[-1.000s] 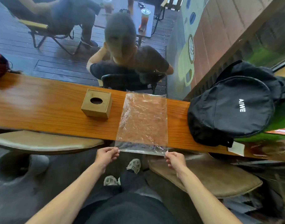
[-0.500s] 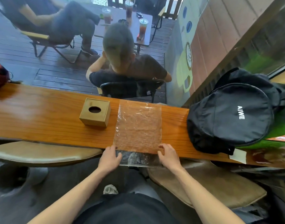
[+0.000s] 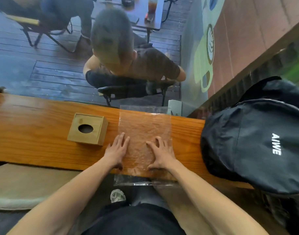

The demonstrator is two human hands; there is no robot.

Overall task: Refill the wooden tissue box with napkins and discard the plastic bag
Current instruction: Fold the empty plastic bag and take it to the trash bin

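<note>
**A:** ok so what's on the counter rn?

**B:** long glossy orange-brown wooden counter (image 3: 35,146) running left to right. On it a crinkly clear plastic bag (image 3: 143,126), lying flat, far edge poking past the back of the counter and near edge hanging off the front w/ a shiny strip along it. Looks empty afaict.

**A:** and the hands?

**B:** both palms down on the bag. Left hand (image 3: 116,150) sits on the bag's left edge, fingers together and flat. Right hand (image 3: 159,154) is further in on the right half, fingers spread and a bit bent at the knuckles. Neither is pinching or gripping anything, just open and pressing.

**A:** tissue box?

**B:** small square light-wood tissue box (image 3: 87,128) w/ an oval hole on top, just left of the bag, near the left hand but not touching it. Can't see any napkin thru the hole, it's just dark.

**A:** other stuff?

**B:** big black fabric backpack (image 3: 257,146) w/ white "AIWE" lettering on the right end of the counter, apart from the bag. Beyond the counter, a person in a dark tee on a black chair (image 3: 128,89).
</note>
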